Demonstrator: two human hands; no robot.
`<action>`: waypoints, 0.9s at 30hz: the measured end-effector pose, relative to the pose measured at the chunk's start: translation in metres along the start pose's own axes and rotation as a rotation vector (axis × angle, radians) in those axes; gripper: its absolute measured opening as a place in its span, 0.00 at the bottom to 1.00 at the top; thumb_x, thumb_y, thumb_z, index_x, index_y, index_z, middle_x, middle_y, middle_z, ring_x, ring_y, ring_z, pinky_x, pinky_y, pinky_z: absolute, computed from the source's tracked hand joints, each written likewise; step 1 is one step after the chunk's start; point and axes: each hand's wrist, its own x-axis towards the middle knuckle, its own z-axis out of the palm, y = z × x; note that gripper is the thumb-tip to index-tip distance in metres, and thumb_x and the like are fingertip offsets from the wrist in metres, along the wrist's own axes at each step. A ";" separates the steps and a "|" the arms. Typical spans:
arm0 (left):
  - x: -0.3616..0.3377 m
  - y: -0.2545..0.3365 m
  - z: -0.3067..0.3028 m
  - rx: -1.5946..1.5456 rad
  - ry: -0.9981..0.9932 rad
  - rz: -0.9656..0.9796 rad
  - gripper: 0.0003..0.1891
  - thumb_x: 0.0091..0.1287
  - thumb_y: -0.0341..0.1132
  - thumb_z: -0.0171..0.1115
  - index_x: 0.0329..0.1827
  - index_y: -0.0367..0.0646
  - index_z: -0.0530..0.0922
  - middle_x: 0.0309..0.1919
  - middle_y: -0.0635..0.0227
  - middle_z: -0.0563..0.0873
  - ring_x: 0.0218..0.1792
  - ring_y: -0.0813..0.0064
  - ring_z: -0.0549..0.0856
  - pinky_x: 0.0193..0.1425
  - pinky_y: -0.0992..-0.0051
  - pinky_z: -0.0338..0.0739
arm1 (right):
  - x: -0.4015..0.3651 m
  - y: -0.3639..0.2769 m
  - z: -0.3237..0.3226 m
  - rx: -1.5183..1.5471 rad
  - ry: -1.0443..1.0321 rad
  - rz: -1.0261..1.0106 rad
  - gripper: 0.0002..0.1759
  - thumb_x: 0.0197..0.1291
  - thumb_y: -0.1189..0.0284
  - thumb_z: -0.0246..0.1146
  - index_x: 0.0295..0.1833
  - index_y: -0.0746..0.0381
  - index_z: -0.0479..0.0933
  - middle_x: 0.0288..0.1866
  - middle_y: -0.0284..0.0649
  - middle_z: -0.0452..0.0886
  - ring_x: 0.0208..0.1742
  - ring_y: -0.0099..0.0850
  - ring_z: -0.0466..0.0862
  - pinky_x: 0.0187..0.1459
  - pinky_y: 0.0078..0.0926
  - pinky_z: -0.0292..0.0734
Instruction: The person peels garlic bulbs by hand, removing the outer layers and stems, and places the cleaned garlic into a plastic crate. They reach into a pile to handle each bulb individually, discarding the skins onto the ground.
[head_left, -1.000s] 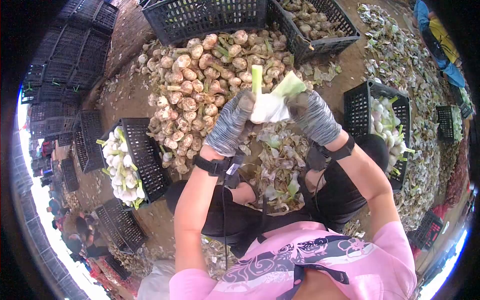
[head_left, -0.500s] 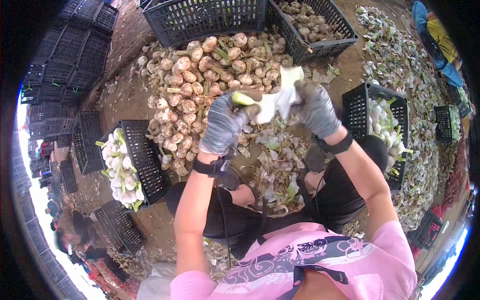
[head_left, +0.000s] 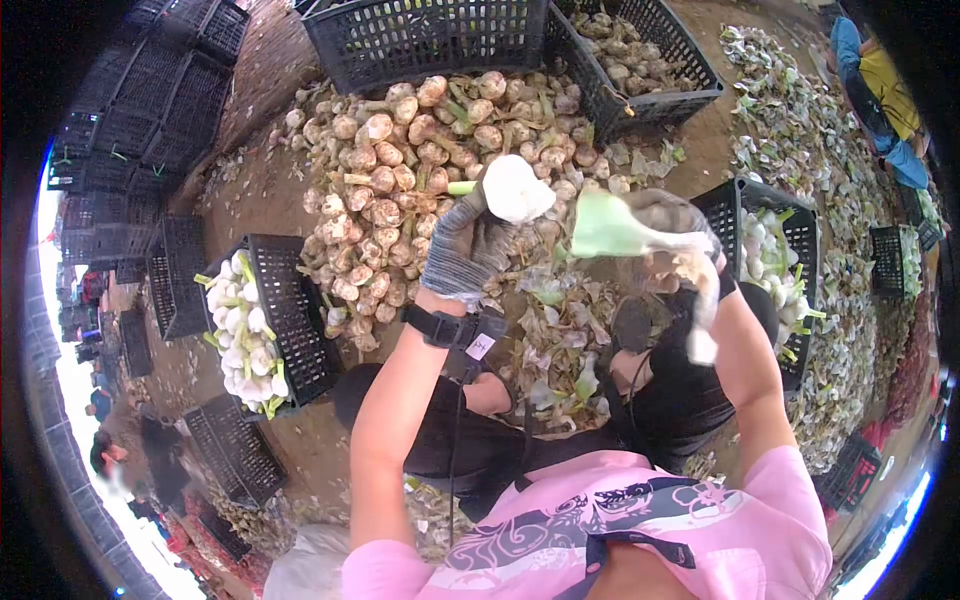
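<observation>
- The left hand (head_left: pixel 465 242), in a grey knit glove, has its fingers closed around a peeled white garlic bulb (head_left: pixel 516 188), held up over the near edge of the garlic heap (head_left: pixel 420 140); a short green stem stub sticks out toward the heap.
- The right hand (head_left: pixel 682 232), also gloved and blurred, is just to the right of the heap's near edge, apart from the bulb. Its fingers are clenched on a strip of pale green skin (head_left: pixel 608 227), and more whitish peel hangs below the hand.
- The heap is a mound of unpeeled, brownish bulbs lying on the dirt floor.
- Loose peelings (head_left: pixel 558 325) cover the floor between the heap and the person's knees.
- Left of the heap sits a black crate (head_left: pixel 292 312) holding peeled white bulbs; right of it is a second black crate (head_left: pixel 722 215) with the same.
- Behind the heap stand two more black crates (head_left: pixel 430 40).
- Far right of the heap, another person's blue and yellow clothing (head_left: pixel 872 80) shows.
</observation>
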 end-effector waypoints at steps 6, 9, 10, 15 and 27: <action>0.006 -0.004 -0.004 -0.189 0.101 -0.065 0.17 0.62 0.29 0.58 0.53 0.32 0.70 0.47 0.58 0.80 0.47 0.69 0.82 0.45 0.79 0.83 | 0.030 -0.003 0.025 -1.382 0.360 0.244 0.20 0.57 0.58 0.61 0.41 0.66 0.75 0.28 0.32 0.79 0.29 0.27 0.77 0.32 0.30 0.74; 0.001 -0.010 -0.002 -0.091 0.120 -0.058 0.16 0.63 0.29 0.58 0.52 0.33 0.71 0.46 0.59 0.80 0.46 0.72 0.82 0.46 0.80 0.82 | 0.046 0.008 0.046 -0.588 0.720 0.109 0.14 0.56 0.64 0.63 0.38 0.65 0.74 0.26 0.34 0.78 0.28 0.29 0.78 0.29 0.30 0.73; 0.004 -0.013 -0.004 -0.094 0.155 -0.066 0.15 0.63 0.29 0.57 0.52 0.34 0.72 0.46 0.60 0.81 0.45 0.72 0.82 0.49 0.79 0.81 | 0.051 0.020 0.040 -0.667 0.664 -0.104 0.09 0.56 0.69 0.63 0.37 0.63 0.73 0.28 0.34 0.77 0.27 0.27 0.78 0.26 0.25 0.72; -0.005 -0.015 0.007 0.146 0.166 0.003 0.14 0.63 0.31 0.57 0.50 0.34 0.74 0.44 0.62 0.82 0.44 0.73 0.82 0.48 0.79 0.81 | 0.043 -0.003 0.023 1.022 0.232 -0.244 0.12 0.57 0.76 0.58 0.47 0.64 0.71 0.34 0.36 0.76 0.30 0.21 0.75 0.28 0.13 0.72; -0.014 -0.022 -0.003 0.086 0.247 -0.166 0.15 0.63 0.44 0.59 0.45 0.43 0.75 0.32 0.64 0.83 0.32 0.69 0.85 0.32 0.72 0.84 | 0.114 0.117 -0.067 -1.314 0.408 0.453 0.14 0.48 0.67 0.59 0.35 0.67 0.77 0.35 0.55 0.80 0.39 0.48 0.80 0.41 0.40 0.75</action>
